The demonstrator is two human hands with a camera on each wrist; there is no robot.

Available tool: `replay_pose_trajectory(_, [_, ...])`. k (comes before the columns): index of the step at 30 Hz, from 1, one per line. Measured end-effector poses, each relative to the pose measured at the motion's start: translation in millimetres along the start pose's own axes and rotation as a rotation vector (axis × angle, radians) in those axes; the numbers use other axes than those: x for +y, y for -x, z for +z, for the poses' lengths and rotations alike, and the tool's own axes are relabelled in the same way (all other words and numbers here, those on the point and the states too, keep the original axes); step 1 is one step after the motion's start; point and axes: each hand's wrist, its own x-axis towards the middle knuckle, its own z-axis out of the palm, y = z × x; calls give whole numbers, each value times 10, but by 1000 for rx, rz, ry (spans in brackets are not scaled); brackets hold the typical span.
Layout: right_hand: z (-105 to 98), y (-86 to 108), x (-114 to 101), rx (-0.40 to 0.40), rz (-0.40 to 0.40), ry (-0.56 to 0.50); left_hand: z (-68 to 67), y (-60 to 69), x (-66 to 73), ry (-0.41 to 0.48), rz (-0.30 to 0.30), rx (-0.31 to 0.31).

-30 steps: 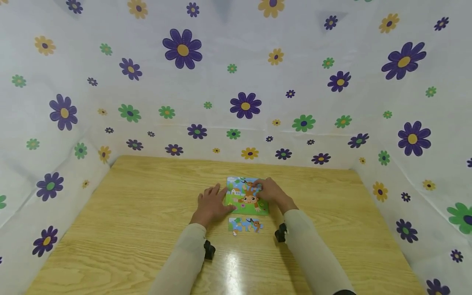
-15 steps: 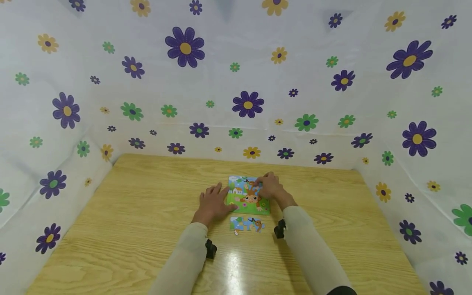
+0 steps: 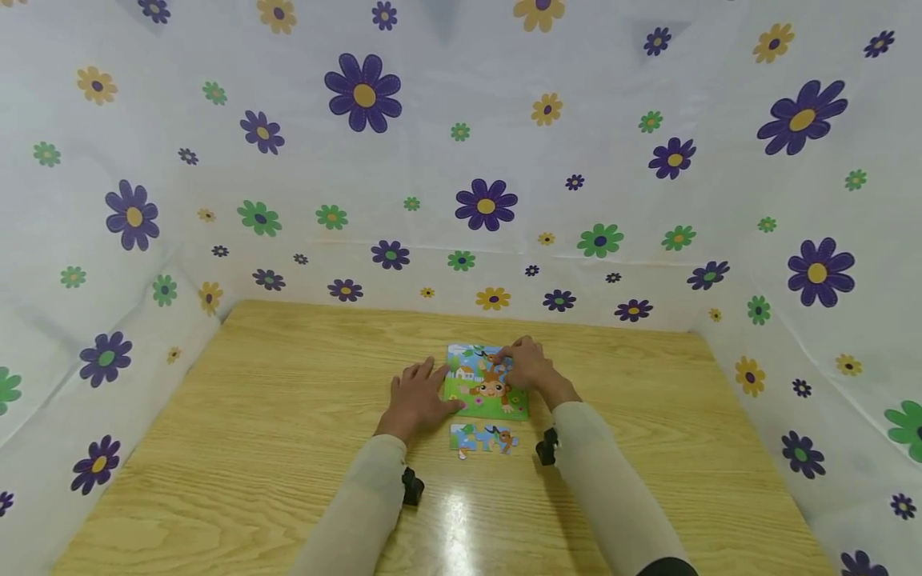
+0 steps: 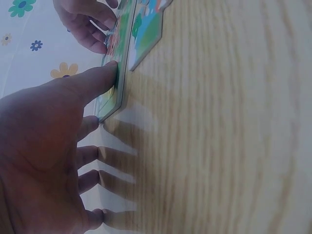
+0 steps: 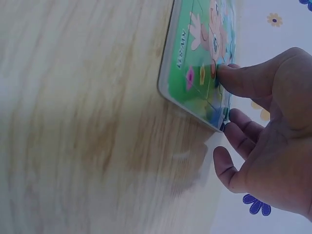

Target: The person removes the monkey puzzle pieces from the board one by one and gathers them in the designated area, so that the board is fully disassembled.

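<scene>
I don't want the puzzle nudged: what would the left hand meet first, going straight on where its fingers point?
Most likely the puzzle board: the left hand has its thumb over the left edge, index fingertip close by, though exact contact there is unclear.

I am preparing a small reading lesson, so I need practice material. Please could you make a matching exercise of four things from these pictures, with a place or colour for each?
1. Left hand
2. Right hand
3. Loose puzzle pieces
4. Wall covering

A. On the wooden table, along the near side of the puzzle board
B. White, with purple, yellow and green flowers
C. At the left edge of the puzzle board, fingers spread
D. At the right side of the puzzle board, fingertips over its picture

Right pairs: 1-C, 2-D, 3-A, 4-B
</scene>
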Motion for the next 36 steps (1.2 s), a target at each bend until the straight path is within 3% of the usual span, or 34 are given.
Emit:
replay_pose_trajectory(12, [-12,9,-10,-9,-21,45,21,-4,-22,-12,-3,-2])
replay_pose_trajectory(26, [-81,3,-60,-87,-12,69,45,4,-1,19,12,4])
replay_pose_trajectory(31, [-92,35,-85,-63,-26,78,44,9,-6,19,10,10])
replay_pose_trajectory(36, [-61,69,-66,10,-73,86,22,13,-15,4,7,18])
